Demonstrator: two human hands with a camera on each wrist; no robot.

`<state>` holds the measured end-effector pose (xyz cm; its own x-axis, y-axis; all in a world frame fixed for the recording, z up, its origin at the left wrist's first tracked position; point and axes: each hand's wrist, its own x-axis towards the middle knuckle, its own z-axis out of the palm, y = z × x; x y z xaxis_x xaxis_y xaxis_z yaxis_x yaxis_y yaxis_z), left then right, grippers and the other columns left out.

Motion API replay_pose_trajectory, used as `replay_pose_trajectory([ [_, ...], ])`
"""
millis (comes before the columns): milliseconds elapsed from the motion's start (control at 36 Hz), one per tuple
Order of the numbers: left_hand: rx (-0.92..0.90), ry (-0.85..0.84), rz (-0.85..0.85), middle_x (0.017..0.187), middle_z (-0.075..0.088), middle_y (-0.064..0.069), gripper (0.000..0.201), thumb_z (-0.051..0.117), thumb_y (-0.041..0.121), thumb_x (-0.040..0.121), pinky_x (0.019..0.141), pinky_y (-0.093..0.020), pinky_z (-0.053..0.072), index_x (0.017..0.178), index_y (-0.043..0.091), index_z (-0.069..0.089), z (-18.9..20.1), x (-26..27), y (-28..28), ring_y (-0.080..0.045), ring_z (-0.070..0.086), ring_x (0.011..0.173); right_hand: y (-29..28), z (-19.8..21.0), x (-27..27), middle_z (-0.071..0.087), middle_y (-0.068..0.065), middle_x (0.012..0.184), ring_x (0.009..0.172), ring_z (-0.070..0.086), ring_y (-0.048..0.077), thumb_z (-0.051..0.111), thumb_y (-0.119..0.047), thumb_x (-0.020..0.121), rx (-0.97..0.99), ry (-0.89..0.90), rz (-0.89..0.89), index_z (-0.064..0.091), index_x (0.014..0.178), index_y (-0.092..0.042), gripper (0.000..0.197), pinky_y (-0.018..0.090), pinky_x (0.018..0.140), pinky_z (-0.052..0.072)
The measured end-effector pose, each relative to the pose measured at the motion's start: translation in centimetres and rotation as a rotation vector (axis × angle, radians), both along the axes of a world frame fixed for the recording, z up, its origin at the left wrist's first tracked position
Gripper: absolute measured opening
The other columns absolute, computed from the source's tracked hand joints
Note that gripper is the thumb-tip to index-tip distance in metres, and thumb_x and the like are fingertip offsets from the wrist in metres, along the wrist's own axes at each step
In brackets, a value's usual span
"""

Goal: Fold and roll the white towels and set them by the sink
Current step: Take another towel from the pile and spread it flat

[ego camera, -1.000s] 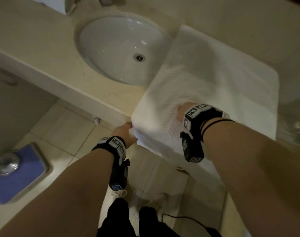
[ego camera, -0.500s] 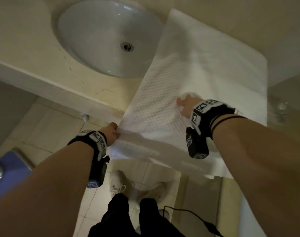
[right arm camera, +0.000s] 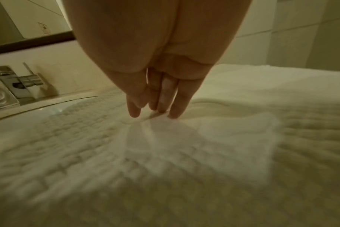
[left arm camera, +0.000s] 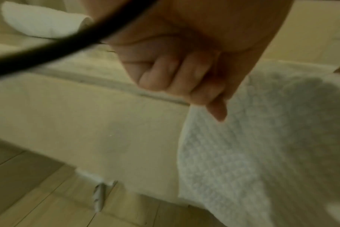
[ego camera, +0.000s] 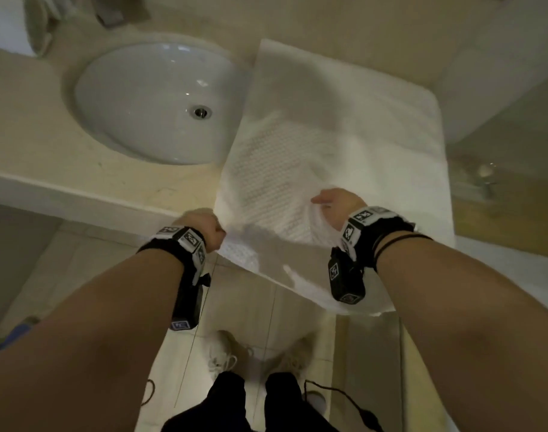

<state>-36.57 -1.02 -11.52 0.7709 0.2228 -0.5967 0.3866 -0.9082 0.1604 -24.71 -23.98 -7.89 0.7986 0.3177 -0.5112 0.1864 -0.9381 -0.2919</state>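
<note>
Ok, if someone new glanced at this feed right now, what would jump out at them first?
The big white towel spread on the counter right of the round sink, its near edge hanging over the counter's front. Then the two hands: the left hand has a closed grip on the towel's near left corner, while the right hand lies on the cloth with straight fingers. In the left wrist view, a rolled white towel already sits further back.

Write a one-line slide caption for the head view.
Left hand pinches the white towel's corner while right hand presses it flat beside the sink.
</note>
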Motion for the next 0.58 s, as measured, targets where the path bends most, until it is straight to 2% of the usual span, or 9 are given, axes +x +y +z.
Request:
replay_pose_trajectory([
  [83,0.053,-0.051,-0.113,0.101,0.061,-0.007,0.033,0.047,0.037,0.092,0.079,-0.027,0.044,0.098,0.011,0.066,2.7,1.8,-2.5,-0.024,0.057,0.093,-3.0,0.1,-1.0,0.052,0.005,0.137,0.126,0.048,0.025,0.044,-0.011,0.096,0.054,-0.033,-0.117,0.064,0.12,-0.015,0.032,0.023,0.107,0.031],
  [139,0.067,-0.115,-0.175,0.086,0.055,-0.004,0.029,0.043,0.037,0.093,0.074,-0.028,0.043,0.084,0.015,0.058,4.4,3.0,-4.7,-0.022,0.051,0.082,-5.4,0.0,-1.7,0.054,0.006,0.134,0.125,0.049,0.024,0.046,-0.01,0.094,0.092,-0.065,-0.212,0.066,0.115,-0.01,0.029,0.019,0.105,0.03],
  [222,-0.002,-0.252,-0.229,0.083,0.054,-0.007,0.026,0.042,0.033,0.094,0.068,-0.028,0.041,0.077,0.016,0.05,6.0,5.0,-8.7,-0.023,0.048,0.076,-9.3,0.0,-2.8,0.045,0.008,0.141,0.134,0.039,0.024,0.049,-0.015,0.094,0.048,-0.057,-0.282,0.058,0.125,-0.007,0.034,0.02,0.108,0.026],
  [278,-0.047,-0.312,-0.276,0.102,0.059,-0.009,0.02,0.046,0.032,0.093,0.075,-0.032,0.045,0.09,0.015,0.057,6.1,6.3,-11.5,-0.026,0.053,0.088,-12.0,-0.4,-3.6,0.032,0.006,0.148,0.138,0.029,0.026,0.044,-0.019,0.096,-0.078,-0.029,-0.363,0.042,0.14,-0.013,0.045,0.029,0.111,0.026],
  [306,-0.056,-0.301,-0.313,0.118,0.055,-0.007,0.023,0.048,0.033,0.092,0.086,-0.035,0.045,0.105,0.018,0.058,5.9,6.7,-12.8,-0.026,0.053,0.103,-13.1,-0.7,-4.1,0.027,0.007,0.15,0.138,0.028,0.028,0.044,-0.021,0.095,-0.113,-0.035,-0.425,0.037,0.143,-0.015,0.049,0.034,0.111,0.027],
  [361,-0.054,-0.247,-0.43,0.145,0.035,-0.001,0.044,0.048,0.037,0.092,0.106,-0.038,0.033,0.134,0.025,0.044,5.1,7.4,-15.8,-0.024,0.034,0.132,-15.2,-1.4,-5.7,0.025,0.01,0.148,0.135,0.028,0.03,0.048,-0.02,0.092,-0.163,-0.067,-0.532,0.03,0.143,-0.019,0.055,0.039,0.11,0.028],
  [389,-0.046,-0.233,-0.487,0.152,0.026,0.003,0.051,0.047,0.039,0.093,0.111,-0.038,0.027,0.142,0.028,0.034,4.8,7.6,-17.3,-0.023,0.024,0.14,-16.1,-1.9,-6.6,0.024,0.011,0.147,0.134,0.028,0.031,0.05,-0.019,0.09,-0.172,-0.091,-0.568,0.028,0.143,-0.02,0.057,0.04,0.109,0.027],
  [500,-0.002,-0.154,-0.681,0.159,0.001,0.007,0.061,0.039,0.041,0.096,0.119,-0.036,0.011,0.15,0.033,0.011,3.9,8.1,-23.3,-0.021,0.0,0.147,-19.3,-3.8,-9.6,0.017,0.009,0.151,0.137,0.026,0.029,0.056,-0.017,0.086,-0.08,-0.118,-0.674,0.017,0.148,-0.026,0.074,0.038,0.111,0.026],
  [583,0.013,-0.07,-0.754,0.158,-0.011,0.005,0.064,0.037,0.036,0.098,0.119,-0.037,0.002,0.15,0.032,0.001,3.6,8.3,-27.2,-0.023,-0.009,0.146,-21.4,-4.4,-10.6,0.009,0.008,0.157,0.14,0.026,0.029,0.057,-0.021,0.087,0.043,-0.006,-0.84,-0.002,0.151,-0.028,0.088,0.039,0.113,0.026],
])
